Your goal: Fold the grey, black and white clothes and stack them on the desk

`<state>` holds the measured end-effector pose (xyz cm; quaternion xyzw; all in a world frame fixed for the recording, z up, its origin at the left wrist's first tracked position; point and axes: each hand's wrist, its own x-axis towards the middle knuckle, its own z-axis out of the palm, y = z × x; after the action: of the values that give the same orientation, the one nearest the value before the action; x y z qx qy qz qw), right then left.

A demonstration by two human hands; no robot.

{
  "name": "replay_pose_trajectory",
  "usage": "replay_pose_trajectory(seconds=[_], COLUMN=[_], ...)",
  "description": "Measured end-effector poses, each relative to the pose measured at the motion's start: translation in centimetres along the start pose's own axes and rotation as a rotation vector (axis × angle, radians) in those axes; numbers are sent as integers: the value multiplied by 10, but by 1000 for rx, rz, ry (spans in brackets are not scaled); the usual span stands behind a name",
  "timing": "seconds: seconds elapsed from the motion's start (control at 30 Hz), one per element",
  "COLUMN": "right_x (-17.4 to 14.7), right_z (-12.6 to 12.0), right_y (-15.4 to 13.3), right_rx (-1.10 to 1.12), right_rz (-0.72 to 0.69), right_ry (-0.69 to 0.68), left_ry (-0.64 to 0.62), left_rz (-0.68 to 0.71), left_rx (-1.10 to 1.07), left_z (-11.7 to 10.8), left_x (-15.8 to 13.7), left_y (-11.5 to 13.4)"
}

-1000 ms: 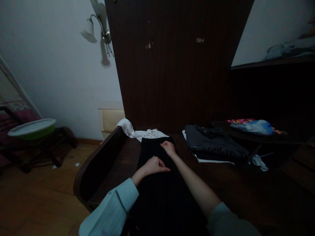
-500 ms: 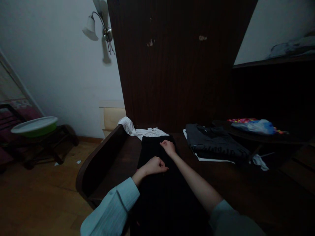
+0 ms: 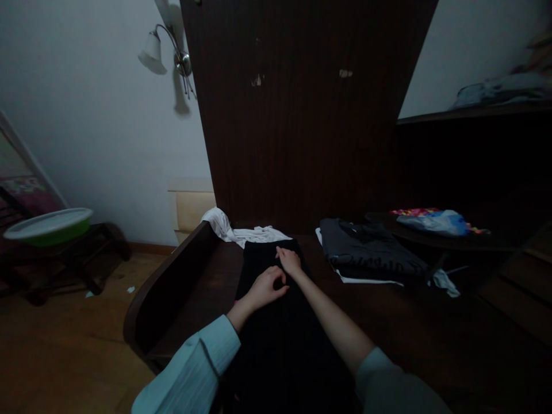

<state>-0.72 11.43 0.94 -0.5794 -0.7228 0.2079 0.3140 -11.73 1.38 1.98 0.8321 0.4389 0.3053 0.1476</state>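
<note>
Over the garment [image 3: 280, 345], with the left hand [image 3: 268, 287] loosely curled, thumb apart, and the right hand's [image 3: 288, 261] grip impossible to tell, light, even pressure should avoid creases.

The left arm wears a long, pale blue-green cloth sleeve with fine lengthwise streaks [image 3: 185, 368]. Its broad cuff [image 3: 222, 343] is marked off by a dark, slanting crease and ends close to the wrist, leaving the left hand [image 3: 264, 288] bare. The right arm's sleeve of plain-looking, dim grey-green cloth [image 3: 390, 379] has a slightly lighter edge and stops much farther back, so most of the slender forearm [image 3: 330, 319] and the right hand [image 3: 290, 263] are uncovered; shadow hides its weave.
</note>
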Motion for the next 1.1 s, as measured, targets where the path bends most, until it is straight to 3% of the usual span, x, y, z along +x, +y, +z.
replay_pose_trajectory(seconds=[0.17,0.43,0.73,0.93,1.1], right_x=[8,13,9,4,-3], right_z=[-2,1,1,-1,-4], right_y=[9,15,15,10,4], right_rx=[141,249,208,118,54], right_rz=[18,-1,-25,-57,-99], right_ry=[-43,-44,-12,6,-14], left_ry=[-216,-367,-251,-466,-311], left_rz=[47,114,104,78,23], left_rx=[85,101,13,23,-10], left_z=[-2,-18,-17,-13,-13], left_x=[1,-7,-7,-10,-9], left_y=[1,8,19,20,17])
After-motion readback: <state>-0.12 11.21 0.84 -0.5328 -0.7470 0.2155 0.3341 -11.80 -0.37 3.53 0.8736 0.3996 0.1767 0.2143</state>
